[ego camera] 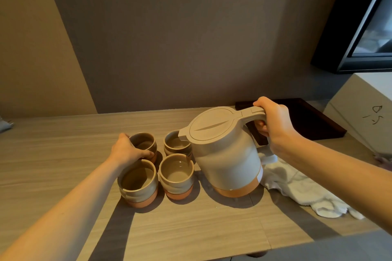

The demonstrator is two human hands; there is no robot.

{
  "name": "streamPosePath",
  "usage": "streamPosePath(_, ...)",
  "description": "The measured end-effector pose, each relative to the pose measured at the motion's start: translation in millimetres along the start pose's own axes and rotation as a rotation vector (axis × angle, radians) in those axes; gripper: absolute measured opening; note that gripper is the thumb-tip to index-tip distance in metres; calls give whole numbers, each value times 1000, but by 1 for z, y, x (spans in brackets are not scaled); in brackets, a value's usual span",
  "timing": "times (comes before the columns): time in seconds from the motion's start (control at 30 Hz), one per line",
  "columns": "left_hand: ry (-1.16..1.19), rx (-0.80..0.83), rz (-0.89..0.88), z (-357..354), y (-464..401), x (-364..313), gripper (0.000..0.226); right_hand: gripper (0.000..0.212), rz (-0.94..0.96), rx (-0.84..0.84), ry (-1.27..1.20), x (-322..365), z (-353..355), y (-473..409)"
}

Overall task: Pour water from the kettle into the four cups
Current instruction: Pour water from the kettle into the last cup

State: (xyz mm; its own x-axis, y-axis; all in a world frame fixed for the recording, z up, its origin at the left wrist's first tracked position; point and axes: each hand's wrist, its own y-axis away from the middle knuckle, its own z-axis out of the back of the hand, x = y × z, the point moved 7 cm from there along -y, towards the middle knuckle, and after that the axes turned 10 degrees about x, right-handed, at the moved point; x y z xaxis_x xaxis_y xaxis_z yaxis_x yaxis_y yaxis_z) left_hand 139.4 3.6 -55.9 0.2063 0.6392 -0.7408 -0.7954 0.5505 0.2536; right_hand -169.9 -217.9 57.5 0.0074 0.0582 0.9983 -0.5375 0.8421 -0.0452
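Observation:
A beige kettle (227, 154) with an orange base hangs tilted to the left, its spout over the far right cup (177, 144). My right hand (273, 121) is closed around the kettle's handle. Several glazed cups with terracotta bottoms stand in a square on the wooden table (63, 150). My left hand (127, 150) grips the side of the far left cup (144, 143). The near right cup (176, 176) shows a glint of water inside. The near left cup (139, 182) stands just under my left wrist.
A crumpled white cloth (303, 193) lies to the right of the kettle. A dark wooden tray (314, 121) sits behind my right hand, with a white box (364, 110) further right. A dark screen (364, 27) hangs at the upper right. The table's front edge runs close below.

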Motion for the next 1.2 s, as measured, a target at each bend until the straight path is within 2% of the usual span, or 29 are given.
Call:
streamPosePath(0.3, 57, -64, -58, 10, 2, -5, 88, 33, 18, 3, 0, 9, 3, 5)
streamPosePath(0.6, 180, -178, -268, 36, 31, -45, 85, 37, 46, -11, -9, 31, 6, 19)
streamPosePath(0.7, 226, -198, -325, 44, 49, -58, 86, 31, 56, -13, -11, 39, 7, 26)
streamPosePath(0.93, 318, -163, -415, 48, 93, -74, 83, 29, 101, 3, -29, 60, 8, 46)
streamPosePath(1.2, 362, -81, -439, 30, 134, -61, 77, 23, 121, 29, -24, 75, 6, 61)
